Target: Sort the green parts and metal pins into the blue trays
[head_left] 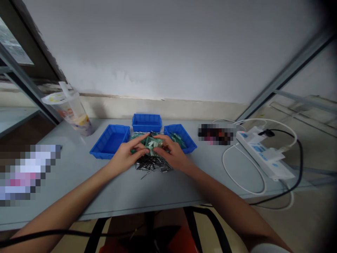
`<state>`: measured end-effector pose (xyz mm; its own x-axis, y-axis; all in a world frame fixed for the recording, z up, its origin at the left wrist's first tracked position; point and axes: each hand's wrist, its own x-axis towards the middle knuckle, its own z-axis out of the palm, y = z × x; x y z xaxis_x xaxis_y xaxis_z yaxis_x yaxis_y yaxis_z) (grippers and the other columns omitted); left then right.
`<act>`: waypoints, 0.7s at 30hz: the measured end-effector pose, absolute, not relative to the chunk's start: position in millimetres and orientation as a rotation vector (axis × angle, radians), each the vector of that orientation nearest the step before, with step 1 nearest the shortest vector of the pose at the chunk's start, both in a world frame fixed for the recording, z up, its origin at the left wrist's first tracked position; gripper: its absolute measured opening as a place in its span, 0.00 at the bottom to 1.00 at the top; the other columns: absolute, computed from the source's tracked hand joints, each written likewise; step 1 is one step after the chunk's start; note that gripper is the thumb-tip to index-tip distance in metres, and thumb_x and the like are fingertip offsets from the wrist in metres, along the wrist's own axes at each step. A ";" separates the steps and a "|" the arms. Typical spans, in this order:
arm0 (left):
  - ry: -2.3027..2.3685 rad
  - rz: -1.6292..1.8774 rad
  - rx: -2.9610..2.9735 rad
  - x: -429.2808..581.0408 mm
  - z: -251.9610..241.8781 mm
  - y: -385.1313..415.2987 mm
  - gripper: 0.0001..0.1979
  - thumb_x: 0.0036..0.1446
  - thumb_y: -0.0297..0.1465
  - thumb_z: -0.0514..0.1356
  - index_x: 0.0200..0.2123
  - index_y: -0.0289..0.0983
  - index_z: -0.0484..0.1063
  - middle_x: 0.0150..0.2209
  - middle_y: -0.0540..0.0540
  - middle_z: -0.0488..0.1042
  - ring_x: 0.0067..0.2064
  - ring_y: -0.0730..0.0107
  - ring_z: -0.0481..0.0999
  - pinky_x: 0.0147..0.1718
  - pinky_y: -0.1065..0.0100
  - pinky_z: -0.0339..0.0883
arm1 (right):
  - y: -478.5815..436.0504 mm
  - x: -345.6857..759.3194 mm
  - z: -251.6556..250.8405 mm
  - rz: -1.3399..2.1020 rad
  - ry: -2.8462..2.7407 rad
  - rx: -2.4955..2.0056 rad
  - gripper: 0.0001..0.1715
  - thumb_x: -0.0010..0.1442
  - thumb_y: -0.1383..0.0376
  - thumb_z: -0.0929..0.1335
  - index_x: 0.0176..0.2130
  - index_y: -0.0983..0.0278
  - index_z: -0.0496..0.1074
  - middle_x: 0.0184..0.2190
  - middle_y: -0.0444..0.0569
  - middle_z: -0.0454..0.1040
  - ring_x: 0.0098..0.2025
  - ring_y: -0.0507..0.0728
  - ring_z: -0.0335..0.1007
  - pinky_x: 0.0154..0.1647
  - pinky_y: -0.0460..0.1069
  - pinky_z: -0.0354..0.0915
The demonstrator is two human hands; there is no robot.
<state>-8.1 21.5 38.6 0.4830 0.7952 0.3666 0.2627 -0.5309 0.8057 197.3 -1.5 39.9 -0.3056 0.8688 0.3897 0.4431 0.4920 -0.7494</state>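
My left hand (129, 153) and my right hand (172, 153) meet at the middle of the desk, thumbs and forefingers closed around a greenish clear plastic bag (152, 144). What is inside the bag cannot be made out. A small dark piece (151, 134) shows near the forefinger tips. Under and in front of the fingers lies a loose pile of thin dark metal pins (152, 164). More green material shows behind the hands, partly covered by them. Similar green packets (177, 140) lie in the right blue tray (190, 147).
A left blue tray (102, 154) and a back blue tray (146, 127) flank the pile. A plastic drink cup (76, 112) with a straw stands back left. At right lies a white power strip (265, 156) with looping cables. Two blurred-out items lie on the grey desk (110, 196).
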 end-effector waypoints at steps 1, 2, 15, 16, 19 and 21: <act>0.866 0.992 2.044 -8.0 38.4 21.7 0.26 0.56 0.32 0.58 0.59 0.38 0.60 0.27 0.51 0.72 0.27 0.75 0.69 0.30 0.71 0.67 | -1.5 197.3 39.9 0.667 -1.929 -1.083 0.21 0.60 0.57 0.64 0.53 0.58 0.62 0.25 0.40 0.63 0.24 0.49 0.60 0.25 0.45 0.58; 0.864 0.997 2.045 -7.8 38.3 21.5 0.26 0.56 0.32 0.58 0.58 0.38 0.60 0.27 0.51 0.72 0.27 0.75 0.69 0.29 0.71 0.66 | -1.4 197.3 39.9 0.665 -1.930 -1.080 0.21 0.60 0.57 0.64 0.52 0.58 0.62 0.24 0.40 0.63 0.24 0.49 0.60 0.25 0.45 0.58; 0.931 1.051 2.068 -7.5 42.8 17.6 0.13 0.56 0.34 0.58 0.44 0.37 0.67 0.27 0.51 0.73 0.30 0.73 0.72 0.32 0.70 0.67 | -5.4 195.6 46.5 0.728 -1.982 -1.046 0.15 0.62 0.57 0.63 0.47 0.60 0.66 0.21 0.38 0.63 0.20 0.48 0.56 0.23 0.44 0.55; 0.930 1.060 2.069 -7.6 42.4 17.9 0.12 0.56 0.34 0.58 0.43 0.37 0.68 0.27 0.51 0.73 0.30 0.73 0.72 0.32 0.70 0.67 | -5.1 195.3 46.0 0.725 -1.985 -1.043 0.15 0.62 0.57 0.63 0.46 0.60 0.66 0.21 0.39 0.64 0.20 0.48 0.56 0.23 0.44 0.55; 0.927 1.061 2.056 -7.7 42.0 17.9 0.11 0.56 0.34 0.58 0.42 0.36 0.68 0.27 0.51 0.72 0.30 0.73 0.72 0.32 0.71 0.67 | -4.1 194.6 43.9 0.721 -1.986 -1.035 0.16 0.62 0.57 0.63 0.47 0.60 0.66 0.22 0.39 0.66 0.20 0.47 0.56 0.23 0.44 0.55; 0.918 1.065 2.038 -7.6 42.6 17.4 0.11 0.56 0.34 0.58 0.42 0.36 0.68 0.26 0.51 0.72 0.29 0.73 0.71 0.32 0.70 0.67 | -4.0 194.3 43.1 0.720 -1.978 -1.034 0.16 0.62 0.57 0.63 0.48 0.60 0.66 0.21 0.39 0.66 0.20 0.48 0.57 0.23 0.44 0.55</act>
<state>-7.6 17.4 42.6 0.4241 0.8109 0.4032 0.2794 -0.5407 0.7935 194.3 -4.0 43.1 -0.3686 0.8516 0.3726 0.4125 0.5091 -0.7554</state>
